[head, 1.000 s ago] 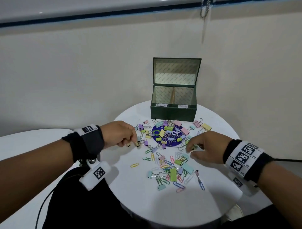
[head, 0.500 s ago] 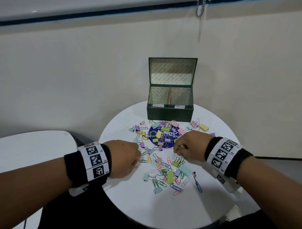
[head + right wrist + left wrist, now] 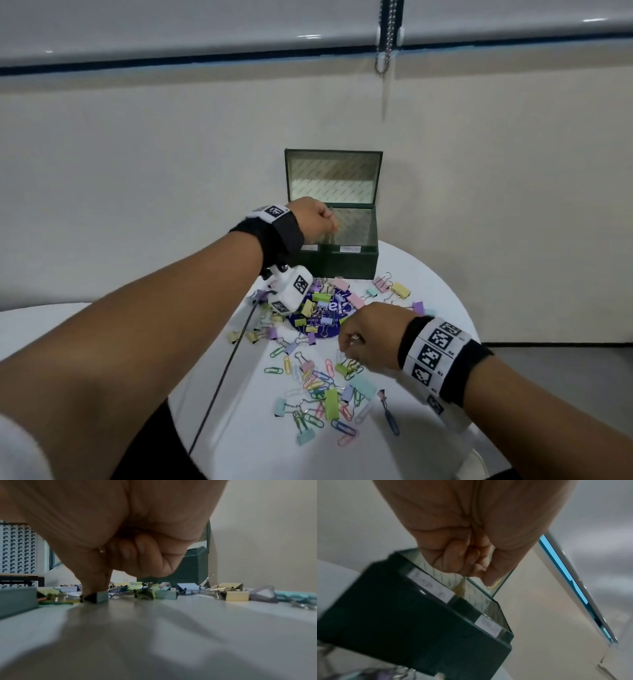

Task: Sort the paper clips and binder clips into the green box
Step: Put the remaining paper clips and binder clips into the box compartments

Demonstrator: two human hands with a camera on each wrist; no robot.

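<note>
The green box [image 3: 339, 263] stands open at the table's far edge, two labelled compartments split by a divider. My left hand [image 3: 329, 222] hovers over it near the divider, thumb and finger pinching a yellow paper clip [image 3: 497, 583]. In the left wrist view the box [image 3: 402, 628] lies just under my fingertips [image 3: 488, 580]. My right hand [image 3: 346, 349] is low over the clip pile [image 3: 325, 387]. Its curled fingers press on a teal binder clip [image 3: 100, 597], and a metal clip wire [image 3: 102, 551] shows inside the fist.
Colourful paper clips and binder clips lie scattered over the round white table [image 3: 239, 428], several on a blue disc [image 3: 329, 308] in front of the box. A black cable [image 3: 222, 370] hangs from my left wrist. A second white table [image 3: 34, 329] sits left.
My left hand has lifted from the table's left side and travelled up to the open box with a paper clip. My right hand has stayed low at the pile.
</note>
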